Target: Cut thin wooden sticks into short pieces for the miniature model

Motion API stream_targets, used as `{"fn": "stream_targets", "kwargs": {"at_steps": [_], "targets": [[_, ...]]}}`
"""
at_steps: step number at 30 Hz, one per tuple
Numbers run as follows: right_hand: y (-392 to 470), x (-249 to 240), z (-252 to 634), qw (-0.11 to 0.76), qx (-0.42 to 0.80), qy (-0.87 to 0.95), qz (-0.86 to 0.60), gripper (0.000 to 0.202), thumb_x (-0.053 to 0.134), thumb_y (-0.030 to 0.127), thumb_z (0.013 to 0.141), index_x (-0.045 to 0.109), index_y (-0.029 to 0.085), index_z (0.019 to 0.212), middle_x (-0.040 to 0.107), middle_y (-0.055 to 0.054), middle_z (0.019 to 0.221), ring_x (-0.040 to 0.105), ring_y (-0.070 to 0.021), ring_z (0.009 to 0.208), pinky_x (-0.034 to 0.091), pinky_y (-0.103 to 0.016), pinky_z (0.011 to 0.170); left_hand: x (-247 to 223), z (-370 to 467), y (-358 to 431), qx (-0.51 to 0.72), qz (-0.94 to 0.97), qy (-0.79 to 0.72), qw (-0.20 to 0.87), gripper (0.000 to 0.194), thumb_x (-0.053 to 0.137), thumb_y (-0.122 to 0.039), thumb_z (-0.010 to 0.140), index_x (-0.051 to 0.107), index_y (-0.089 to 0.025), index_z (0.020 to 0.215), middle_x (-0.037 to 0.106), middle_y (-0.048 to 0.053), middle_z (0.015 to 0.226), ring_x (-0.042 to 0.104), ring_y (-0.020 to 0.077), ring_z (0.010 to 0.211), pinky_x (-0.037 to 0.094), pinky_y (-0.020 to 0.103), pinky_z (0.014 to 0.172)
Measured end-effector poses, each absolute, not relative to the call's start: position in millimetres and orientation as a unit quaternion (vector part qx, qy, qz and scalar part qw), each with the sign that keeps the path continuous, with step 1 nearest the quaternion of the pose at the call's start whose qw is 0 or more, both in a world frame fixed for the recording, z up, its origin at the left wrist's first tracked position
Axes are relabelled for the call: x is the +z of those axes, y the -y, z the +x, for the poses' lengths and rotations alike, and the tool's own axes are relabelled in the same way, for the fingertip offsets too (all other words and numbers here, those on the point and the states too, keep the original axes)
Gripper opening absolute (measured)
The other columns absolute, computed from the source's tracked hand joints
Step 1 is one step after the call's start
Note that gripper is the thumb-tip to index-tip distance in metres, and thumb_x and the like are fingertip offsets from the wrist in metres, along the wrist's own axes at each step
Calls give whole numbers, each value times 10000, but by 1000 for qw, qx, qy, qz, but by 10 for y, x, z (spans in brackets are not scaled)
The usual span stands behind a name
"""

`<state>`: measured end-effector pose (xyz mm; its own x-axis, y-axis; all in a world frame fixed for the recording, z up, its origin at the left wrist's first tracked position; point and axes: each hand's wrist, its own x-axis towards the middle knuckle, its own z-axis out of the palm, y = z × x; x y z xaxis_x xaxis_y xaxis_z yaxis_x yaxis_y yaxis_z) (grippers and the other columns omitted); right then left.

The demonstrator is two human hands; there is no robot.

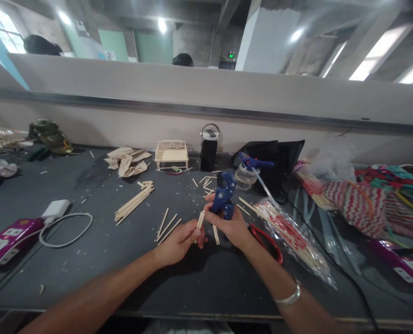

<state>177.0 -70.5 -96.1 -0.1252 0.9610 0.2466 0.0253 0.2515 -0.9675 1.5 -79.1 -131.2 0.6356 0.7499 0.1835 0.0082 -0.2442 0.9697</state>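
Observation:
My left hand (180, 242) is closed around a small bunch of short wooden sticks (200, 220), their ends pointing up. Just beside it, my right hand (231, 226) grips a blue hand tool (223, 195) with a rounded head, whose exact kind I cannot make out. The fingertips of my right hand are close to the stick ends; whether they touch is unclear. A few loose sticks (170, 227) lie left of my left hand. Under my hands, more sticks (216, 235) rest on the dark table. Red-handled scissors (274, 253) lie partly hidden by my right forearm.
Behind stand a small wooden stick-built furniture model (171, 155) and a black phone-like slab (208, 155). A blue glue gun (253, 162) rests on a clear round container. To the left are a stick pile (135, 204) and purple power strip (11, 239); rightward, a plastic bag of sticks (293, 232).

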Motion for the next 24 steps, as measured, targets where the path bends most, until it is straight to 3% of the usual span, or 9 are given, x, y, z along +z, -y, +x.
{"fn": "stream_targets", "kwargs": {"at_steps": [4, 14, 18, 24], "targets": [[597, -998, 1830, 522, 386, 573, -500, 336, 713, 366, 685, 567, 188, 930, 634, -4, 796, 614, -174, 735, 503, -332, 743, -1270, -4, 799, 339, 729, -281, 524, 325, 318, -413, 960, 493, -180, 815, 550, 10, 734, 548, 142, 762, 449, 301, 809], [373, -1242, 1939, 565, 264, 533, -572, 238, 638, 356, 691, 564, 186, 839, 607, -4, 755, 568, -166, 686, 467, -320, 722, -1339, 12, 762, 362, 778, -410, 310, 270, 282, -319, 970, 469, -207, 811, 527, 22, 769, 521, 167, 748, 400, 294, 727], [369, -1285, 1909, 567, 272, 518, -580, 296, 654, 354, 660, 552, 188, 883, 614, -1, 765, 586, -172, 697, 470, -328, 738, -1350, 19, 759, 351, 783, -409, 312, 279, 278, -319, 967, 454, -208, 782, 516, 22, 761, 516, 166, 738, 399, 298, 724], [371, -1282, 1934, 490, 333, 553, -586, 318, 705, 331, 598, 574, 183, 848, 624, 5, 758, 592, -171, 685, 471, -327, 707, -1315, -5, 722, 396, 714, -447, 365, 283, 288, -385, 959, 459, -208, 819, 487, -19, 676, 500, 140, 644, 404, 270, 654]]}}
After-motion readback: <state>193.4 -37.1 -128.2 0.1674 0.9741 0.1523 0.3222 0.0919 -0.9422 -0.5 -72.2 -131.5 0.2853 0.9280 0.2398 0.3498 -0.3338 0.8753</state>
